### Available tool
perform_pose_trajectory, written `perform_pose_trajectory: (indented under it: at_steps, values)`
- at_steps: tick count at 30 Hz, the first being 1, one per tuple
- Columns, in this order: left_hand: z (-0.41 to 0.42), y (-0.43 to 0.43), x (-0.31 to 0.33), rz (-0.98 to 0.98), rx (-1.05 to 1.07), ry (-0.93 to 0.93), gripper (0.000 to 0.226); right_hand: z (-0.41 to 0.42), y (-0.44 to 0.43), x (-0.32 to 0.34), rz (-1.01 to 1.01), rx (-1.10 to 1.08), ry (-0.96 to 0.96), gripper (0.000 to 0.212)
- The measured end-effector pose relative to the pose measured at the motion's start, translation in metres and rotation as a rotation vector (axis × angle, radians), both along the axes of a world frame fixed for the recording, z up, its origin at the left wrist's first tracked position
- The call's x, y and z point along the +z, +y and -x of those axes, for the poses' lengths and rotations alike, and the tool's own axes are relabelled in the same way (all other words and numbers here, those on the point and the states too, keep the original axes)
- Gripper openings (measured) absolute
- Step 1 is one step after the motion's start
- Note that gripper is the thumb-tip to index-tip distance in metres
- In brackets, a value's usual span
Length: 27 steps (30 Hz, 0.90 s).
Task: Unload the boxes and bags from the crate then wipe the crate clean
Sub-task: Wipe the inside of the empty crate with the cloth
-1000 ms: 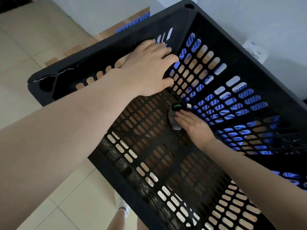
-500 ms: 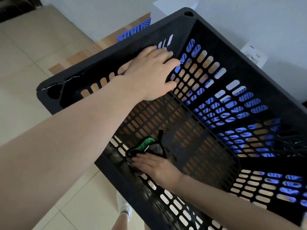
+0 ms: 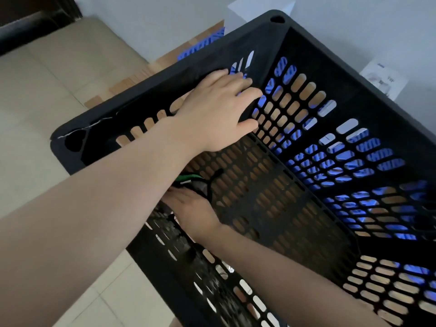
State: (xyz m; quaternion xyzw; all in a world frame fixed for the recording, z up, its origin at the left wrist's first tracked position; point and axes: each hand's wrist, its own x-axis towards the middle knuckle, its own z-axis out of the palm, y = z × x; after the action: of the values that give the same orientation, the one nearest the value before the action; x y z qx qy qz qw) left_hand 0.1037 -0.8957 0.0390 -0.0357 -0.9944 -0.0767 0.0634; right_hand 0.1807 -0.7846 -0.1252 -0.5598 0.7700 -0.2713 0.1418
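The black crate [image 3: 257, 31] is set over the wooden counter [image 3: 141, 74]. A grey-green cloth [image 3: 198, 182] is pressed to its slotted bottom by the right hand [image 3: 191, 211], fingers laid fairly flat. The left hand [image 3: 219, 109] is spread open against a side wall.

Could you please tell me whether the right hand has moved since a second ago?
Yes. The right hand with the cloth slid across the crate floor, from the blue-backed far wall to the near wall.
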Motion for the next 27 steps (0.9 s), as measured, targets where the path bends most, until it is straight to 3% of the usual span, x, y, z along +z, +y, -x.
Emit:
perform_pose_trajectory:
  at_steps: [10, 16, 19, 24, 27]
  values:
    - [-0.002, 0.001, 0.004, 0.002, -0.007, -0.036, 0.057, 0.005, 0.111, 0.012, -0.013, 0.209, 0.087, 0.025]
    - [-0.004, 0.004, 0.011, 0.032, 0.007, -0.107, 0.063, 0.026, 0.142, 0.039, -0.282, 0.240, -0.079, 0.034]
    - [-0.004, 0.007, 0.010, 0.030, 0.017, -0.124, 0.062, 0.041, 0.145, 0.052, -0.275, 0.046, -0.168, 0.037]
    - [-0.005, 0.015, 0.011, -0.092, 0.011, -0.137, 0.063, 0.061, 0.149, 0.080, -0.059, -0.468, -0.179, 0.027]
    - [-0.009, 0.027, 0.015, -0.178, -0.054, -0.121, 0.060, 0.067, 0.150, 0.090, -0.087, -0.678, -0.169, 0.029]
